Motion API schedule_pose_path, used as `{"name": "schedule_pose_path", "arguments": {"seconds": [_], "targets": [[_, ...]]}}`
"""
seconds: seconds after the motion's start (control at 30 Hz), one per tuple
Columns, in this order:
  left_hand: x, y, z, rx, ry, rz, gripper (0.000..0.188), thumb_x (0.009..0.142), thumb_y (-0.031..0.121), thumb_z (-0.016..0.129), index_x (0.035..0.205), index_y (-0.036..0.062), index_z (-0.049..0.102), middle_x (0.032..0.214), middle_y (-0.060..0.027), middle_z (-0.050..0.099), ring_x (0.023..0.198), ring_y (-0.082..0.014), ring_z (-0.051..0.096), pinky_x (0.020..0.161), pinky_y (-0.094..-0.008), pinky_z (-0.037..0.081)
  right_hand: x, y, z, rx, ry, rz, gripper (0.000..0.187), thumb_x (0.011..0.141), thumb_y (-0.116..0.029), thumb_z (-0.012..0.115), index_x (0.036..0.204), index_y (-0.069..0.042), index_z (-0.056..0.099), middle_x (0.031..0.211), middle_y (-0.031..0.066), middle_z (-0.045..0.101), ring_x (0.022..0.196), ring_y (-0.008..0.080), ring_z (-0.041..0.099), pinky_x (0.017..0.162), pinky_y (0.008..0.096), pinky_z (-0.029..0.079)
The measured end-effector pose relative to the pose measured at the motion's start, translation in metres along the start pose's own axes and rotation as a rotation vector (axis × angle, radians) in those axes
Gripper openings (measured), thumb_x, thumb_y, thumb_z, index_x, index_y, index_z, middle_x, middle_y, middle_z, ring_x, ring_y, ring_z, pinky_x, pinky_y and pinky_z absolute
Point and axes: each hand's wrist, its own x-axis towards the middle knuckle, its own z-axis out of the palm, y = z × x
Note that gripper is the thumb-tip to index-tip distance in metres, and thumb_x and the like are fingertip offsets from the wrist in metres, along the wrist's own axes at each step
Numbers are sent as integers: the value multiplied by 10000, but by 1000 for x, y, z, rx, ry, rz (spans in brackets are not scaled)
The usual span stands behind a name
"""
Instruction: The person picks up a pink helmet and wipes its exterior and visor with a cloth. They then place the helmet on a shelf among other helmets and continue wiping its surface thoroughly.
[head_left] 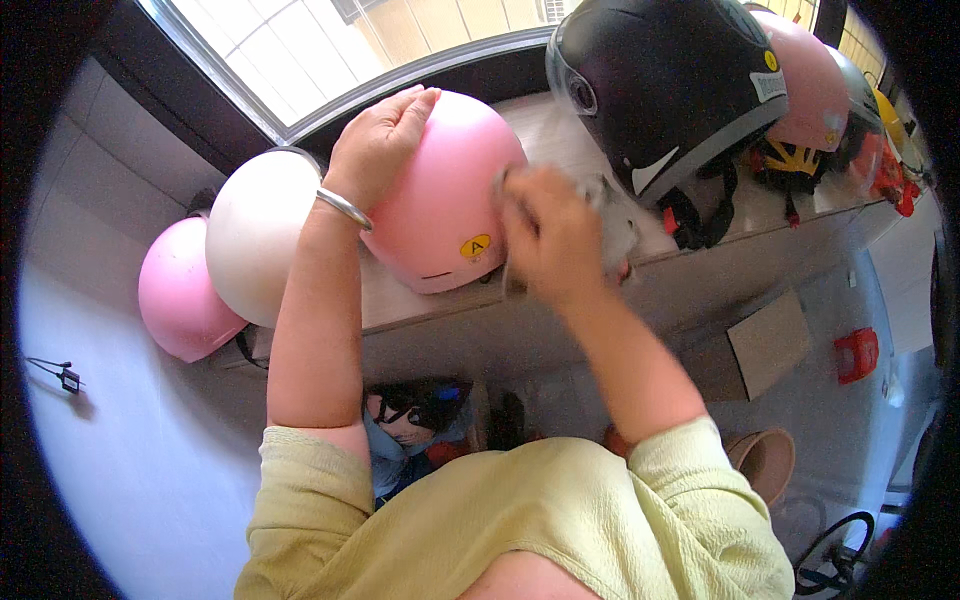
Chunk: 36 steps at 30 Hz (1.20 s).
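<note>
A smooth pink helmet (455, 190) with a round yellow sticker sits on the ledge below the window. Across its upper left side lies my left hand (385, 140), fingers stretched over the shell, a silver bangle at the wrist. My right hand (550, 235) is closed on a greyish cloth (610, 225) against the helmet's right side; motion blurs the fingers, and the cloth hangs partly behind the hand. Just left of my left forearm stands a cream-white helmet (262, 230), with another pink helmet (185, 290) beyond it.
Right of my hand is a large black helmet (670, 100) with a clear visor and dangling straps. More helmets, including a pink one (808, 85), line the ledge (440, 335) farther right. Below are a cardboard piece (768, 345), a red object (856, 355) and a brown bin (768, 465).
</note>
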Motion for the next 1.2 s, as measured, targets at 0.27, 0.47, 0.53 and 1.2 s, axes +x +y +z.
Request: {"name": "schedule_pose_path", "arguments": {"seconds": [0.27, 0.47, 0.53, 1.2], "targets": [[1, 5, -1, 25, 0, -43, 459, 984, 410, 463, 1211, 62, 658, 1177, -182, 673, 1121, -340, 627, 964, -359, 473, 23, 17, 0, 25, 31, 135, 134, 846, -86, 608, 948, -1, 628, 863, 188, 613, 838, 380, 630, 737, 447, 508], [3, 17, 6, -42, -58, -94, 454, 982, 422, 460, 1166, 69, 679, 1078, -194, 699, 1034, -352, 656, 902, -370, 492, 9, 17, -5, 25, 35, 130, 124, 842, -98, 621, 926, -7, 614, 871, 183, 621, 808, 382, 629, 722, 445, 508], [1, 20, 2, -2, -25, -70, 457, 982, 417, 461, 1161, 56, 678, 1064, -184, 704, 999, -349, 661, 892, -370, 494, 19, 20, -5, 30, 45, 162, 125, 832, -98, 629, 920, -11, 613, 870, 178, 624, 812, 379, 633, 724, 445, 511], [2, 7, 4, 44, 29, -37, 447, 971, 436, 483, 1159, 88, 691, 1032, -189, 714, 989, -325, 682, 874, -365, 509, 3, 19, 0, 15, 39, 132, 125, 828, -92, 635, 934, -26, 624, 892, 177, 633, 860, 382, 636, 732, 446, 510]]}}
